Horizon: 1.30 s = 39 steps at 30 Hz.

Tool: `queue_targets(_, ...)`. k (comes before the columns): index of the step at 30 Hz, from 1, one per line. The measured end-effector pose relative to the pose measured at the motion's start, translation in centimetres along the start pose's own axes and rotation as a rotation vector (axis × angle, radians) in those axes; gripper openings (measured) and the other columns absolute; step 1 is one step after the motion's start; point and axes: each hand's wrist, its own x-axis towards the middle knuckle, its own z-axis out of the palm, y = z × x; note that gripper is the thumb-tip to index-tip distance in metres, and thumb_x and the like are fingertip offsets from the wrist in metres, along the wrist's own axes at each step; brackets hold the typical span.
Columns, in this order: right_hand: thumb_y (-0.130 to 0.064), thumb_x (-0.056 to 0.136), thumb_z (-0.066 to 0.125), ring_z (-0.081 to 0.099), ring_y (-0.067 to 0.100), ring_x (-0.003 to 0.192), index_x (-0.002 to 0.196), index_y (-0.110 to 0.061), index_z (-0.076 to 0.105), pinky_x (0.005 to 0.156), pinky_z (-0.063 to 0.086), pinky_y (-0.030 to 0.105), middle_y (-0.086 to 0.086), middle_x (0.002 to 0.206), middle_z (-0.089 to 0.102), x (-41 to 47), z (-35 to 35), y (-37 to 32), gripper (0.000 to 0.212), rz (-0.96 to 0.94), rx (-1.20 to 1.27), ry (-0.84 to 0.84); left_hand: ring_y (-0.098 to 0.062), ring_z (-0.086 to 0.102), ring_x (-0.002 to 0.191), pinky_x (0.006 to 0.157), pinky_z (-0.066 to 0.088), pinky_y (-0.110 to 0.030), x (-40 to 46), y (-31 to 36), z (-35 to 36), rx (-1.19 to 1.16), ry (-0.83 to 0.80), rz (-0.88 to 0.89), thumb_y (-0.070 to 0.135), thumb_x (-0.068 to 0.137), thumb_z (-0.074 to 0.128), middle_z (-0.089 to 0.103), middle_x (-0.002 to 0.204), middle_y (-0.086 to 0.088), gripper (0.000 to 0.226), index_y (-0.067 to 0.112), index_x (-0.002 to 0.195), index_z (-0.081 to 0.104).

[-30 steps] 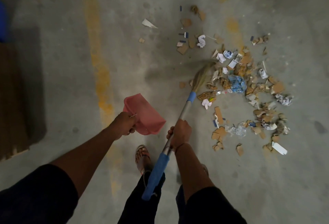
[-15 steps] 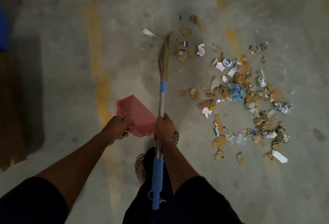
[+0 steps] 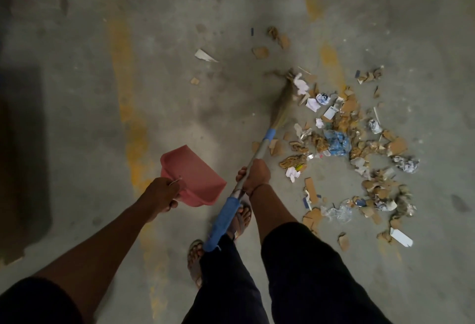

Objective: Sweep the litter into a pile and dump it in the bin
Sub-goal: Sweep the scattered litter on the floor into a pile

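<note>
My right hand [image 3: 253, 173] grips the metal shaft of a broom [image 3: 259, 152] with blue sleeves; its straw head [image 3: 284, 103] slants up and to the right, touching a crumpled white paper at the litter's upper left edge. My left hand [image 3: 162, 192] holds a pink dustpan [image 3: 194, 175] by its handle, raised off the floor left of the broom. The litter [image 3: 359, 148], torn cardboard, paper scraps, a blue wrapper and clear plastic, lies spread over the concrete floor to the right. No bin is in view.
Stray pieces lie apart up the floor: a white scrap [image 3: 204, 55], a cardboard bit [image 3: 194, 81] and brown scraps [image 3: 276, 37]. Faded yellow stripes [image 3: 128, 107] run along the floor. A dark object [image 3: 20, 159] fills the left edge. My sandalled feet [image 3: 196, 259] stand below the broom.
The broom head swung from pointing straight up the floor rightward into the litter's upper edge, pushing scraps toward the pile. The dustpan stayed in my left hand.
</note>
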Motion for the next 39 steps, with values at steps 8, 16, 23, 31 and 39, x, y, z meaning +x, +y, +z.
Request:
queue_targets(8, -0.019, 0.097, 0.041, 0.044, 0.018, 0.043, 0.090, -0.008, 0.049, 0.042, 0.039, 0.024, 0.010, 0.063, 0.047, -4.0, -2.2, -1.2, 0.015, 0.019, 0.234, -0.013, -0.014, 0.054, 0.048, 0.040, 0.034, -0.020, 1.0, 6.2, 0.5, 0.053, -0.001, 0.012, 0.030, 0.098, 0.063, 0.071, 0.086, -0.021, 0.038, -0.007, 0.101, 0.067)
queue_targets(16, -0.023, 0.101, 0.040, 0.041, 0.017, 0.041, 0.091, -0.006, 0.048, 0.040, 0.036, 0.024, 0.008, 0.059, 0.045, -4.9, -1.5, -2.2, 0.022, 0.084, 0.211, -0.153, -0.015, 0.053, 0.050, 0.043, 0.033, -0.020, 1.5, 9.5, 0.9, 0.052, 0.009, 0.016, 0.033, 0.096, 0.065, 0.070, 0.079, -0.016, 0.041, -0.008, 0.101, 0.070)
queue_targets(23, -0.016, 0.096, 0.040, 0.043, 0.019, 0.043, 0.089, -0.005, 0.051, 0.042, 0.038, 0.027, 0.012, 0.062, 0.047, -5.6, -0.3, -1.7, 0.017, -0.012, 0.052, -0.127, -0.015, 0.046, 0.040, 0.045, 0.035, -0.023, 1.9, 10.2, 0.7, 0.116, 0.009, 0.031, 0.032, 0.094, 0.066, 0.062, 0.063, -0.015, 0.040, -0.007, 0.087, 0.070)
queue_targets(31, -0.055, 0.080, 0.033, 0.069, 0.039, 0.086, 0.118, -0.037, 0.051, 0.074, 0.060, 0.055, 0.007, 0.094, 0.067, -7.1, 3.1, 3.3, 0.046, -0.258, -0.400, -0.073, -0.018, 0.050, 0.042, 0.042, 0.035, -0.022, 3.4, 10.2, -1.2, 0.098, 0.009, 0.013, 0.026, 0.093, 0.066, 0.065, 0.072, -0.020, 0.033, -0.007, 0.093, 0.072)
queue_targets(39, -0.031, 0.104, 0.041, 0.065, 0.032, 0.102, 0.147, -0.020, 0.046, 0.076, 0.044, 0.032, 0.011, 0.118, 0.068, -7.7, 8.4, 3.0, 0.045, -0.433, -0.793, -0.181, -0.021, 0.051, 0.053, 0.045, 0.033, -0.021, 6.4, 9.3, -6.6, 0.035, 0.054, -0.032, 0.028, 0.095, 0.062, 0.065, 0.074, -0.017, 0.034, -0.005, 0.096, 0.071)
